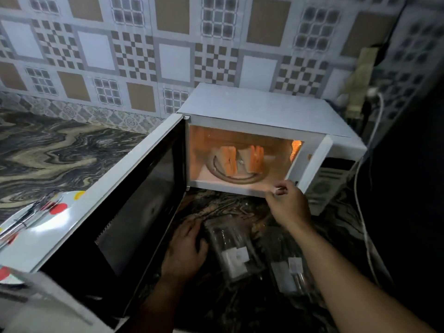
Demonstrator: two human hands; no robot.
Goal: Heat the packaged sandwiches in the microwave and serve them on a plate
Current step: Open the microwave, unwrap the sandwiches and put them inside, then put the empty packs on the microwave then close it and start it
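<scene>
The white microwave [262, 109] stands on the counter with its door [125, 207] swung wide to the left and its inside lit orange. Two sandwich halves [242, 161] stand on the round turntable [236, 180] inside. Two clear plastic sandwich packages [234, 251] [292, 267] lie on the dark counter in front of the microwave. My left hand [185, 248] rests flat on the counter beside the left package, fingers straight. My right hand [287, 204] hovers at the lower front edge of the microwave opening, fingers loosely curled, holding nothing I can make out.
A white plate with coloured dots [48, 212] lies left of the door, with metal tongs [26, 217] on it. A white power cable [365, 212] runs down the right side from a wall socket [358, 102]. The marbled counter [55, 150] stretches left.
</scene>
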